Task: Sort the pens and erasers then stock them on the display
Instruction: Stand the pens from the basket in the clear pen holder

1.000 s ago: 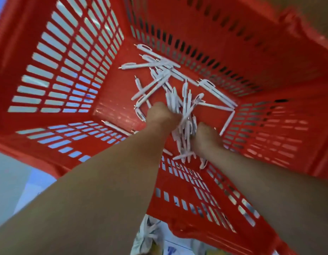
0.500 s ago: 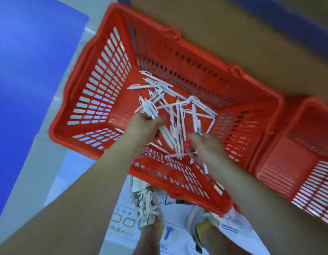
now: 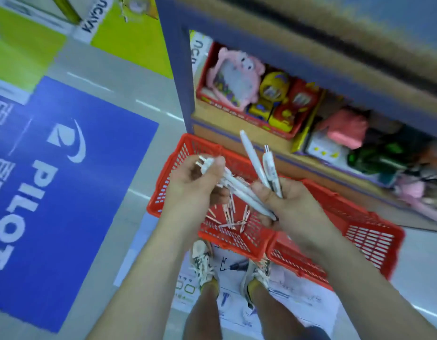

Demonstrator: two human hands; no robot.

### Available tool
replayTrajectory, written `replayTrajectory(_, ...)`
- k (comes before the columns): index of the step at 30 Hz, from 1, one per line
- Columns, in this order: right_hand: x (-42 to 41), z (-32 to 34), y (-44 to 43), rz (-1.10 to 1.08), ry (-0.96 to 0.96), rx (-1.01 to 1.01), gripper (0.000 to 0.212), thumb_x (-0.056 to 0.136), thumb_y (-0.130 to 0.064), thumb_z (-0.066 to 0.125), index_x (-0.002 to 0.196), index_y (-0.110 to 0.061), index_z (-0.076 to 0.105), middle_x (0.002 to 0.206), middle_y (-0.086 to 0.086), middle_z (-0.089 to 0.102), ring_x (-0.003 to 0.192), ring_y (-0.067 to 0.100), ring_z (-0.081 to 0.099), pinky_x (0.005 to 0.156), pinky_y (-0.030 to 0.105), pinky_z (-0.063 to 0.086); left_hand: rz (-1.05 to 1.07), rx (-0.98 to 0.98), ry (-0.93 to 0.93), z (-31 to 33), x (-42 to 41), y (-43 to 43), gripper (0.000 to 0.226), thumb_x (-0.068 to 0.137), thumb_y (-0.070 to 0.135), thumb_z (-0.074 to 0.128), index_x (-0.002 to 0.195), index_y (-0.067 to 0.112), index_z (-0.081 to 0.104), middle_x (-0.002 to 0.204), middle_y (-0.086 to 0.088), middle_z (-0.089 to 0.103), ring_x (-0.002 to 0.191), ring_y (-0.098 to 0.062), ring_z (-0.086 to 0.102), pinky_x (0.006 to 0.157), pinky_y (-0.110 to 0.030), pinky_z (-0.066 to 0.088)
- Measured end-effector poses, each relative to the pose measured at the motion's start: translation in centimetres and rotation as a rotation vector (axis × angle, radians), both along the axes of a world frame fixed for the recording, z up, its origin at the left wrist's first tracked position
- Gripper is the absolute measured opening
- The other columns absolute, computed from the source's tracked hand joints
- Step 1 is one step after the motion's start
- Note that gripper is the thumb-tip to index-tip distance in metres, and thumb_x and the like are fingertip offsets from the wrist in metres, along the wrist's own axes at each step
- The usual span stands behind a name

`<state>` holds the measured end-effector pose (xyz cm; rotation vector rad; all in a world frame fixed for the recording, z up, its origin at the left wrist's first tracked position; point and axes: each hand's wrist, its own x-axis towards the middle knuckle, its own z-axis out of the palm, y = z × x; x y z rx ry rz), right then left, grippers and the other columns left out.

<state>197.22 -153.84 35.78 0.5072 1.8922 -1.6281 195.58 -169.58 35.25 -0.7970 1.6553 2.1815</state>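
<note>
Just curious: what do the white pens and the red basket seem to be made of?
Pens: probably smooth white plastic, by their evenly coloured barrels; blur hides detail. Basket: seemingly rigid moulded red plastic, by its slotted grid walls and thick rim.

A bundle of white pens (image 3: 239,190) lies slanted between both hands. Its clip ends are pinched under the left fingers (image 3: 216,165) and its tips reach down beneath the right fingers (image 3: 261,192). Out of the right fingers two more pens (image 3: 270,165) stand up, tilted slightly left, one all white and one clear-barrelled. Below the fingers, loose white pens (image 3: 228,217) lie scattered in the red basket (image 3: 180,155).
</note>
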Motion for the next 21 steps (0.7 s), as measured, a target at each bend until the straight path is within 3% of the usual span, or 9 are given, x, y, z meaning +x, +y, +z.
replayTrajectory(6,0.7,13.9,2.1,-0.01,-0.027,-0.306,0.033,0.085,-0.042,0.053,0.08,-0.01,0.061,0.061,0.01,0.061,0.038,0.015,0.044,0.033,0.014,0.021,-0.239,-0.045,0.215,14.6,-1.4,1.4,0.007,0.086,0.011,0.063,0.079,0.01,0.061,0.062,0.0,0.064,0.045,-0.011,0.054,0.045,-0.02,0.049)
replayTrajectory(10,2.1,20.7,4.6,-0.067,0.092,-0.4,0.037,0.084,-0.039,0.052,0.089,-0.003,0.054,0.056,0.009,0.055,0.037,0.011,0.037,0.034,0.013,0.026,-0.341,-0.037,0.301,21.6,-1.7,4.2,0.002,0.085,0.01,0.062,0.086,0.013,0.062,0.067,-0.002,0.065,0.05,-0.012,0.057,0.046,-0.022,0.051)
replayTrajectory(16,4.8,27.4,11.3,-0.121,0.278,-0.267,0.033,0.092,-0.031,0.055,0.094,0.002,0.06,0.067,0.01,0.065,0.041,0.013,0.045,0.035,0.014,0.027,-0.492,0.049,0.349,28.7,-0.8,10.6,0.015,0.09,0.009,0.055,0.103,0.007,0.063,0.081,-0.011,0.067,0.069,-0.018,0.064,0.057,-0.028,0.055)
replayTrajectory(21,6.7,30.6,17.3,-0.288,0.385,-0.155,0.011,0.097,-0.005,0.044,0.089,-0.002,0.051,0.061,0.014,0.051,0.035,0.007,0.033,0.034,0.014,0.025,-0.616,-0.087,0.368,32.2,0.0,17.7,0.013,0.09,0.007,0.058,0.099,0.01,0.065,0.067,-0.007,0.057,0.053,-0.012,0.055,0.051,-0.022,0.053)
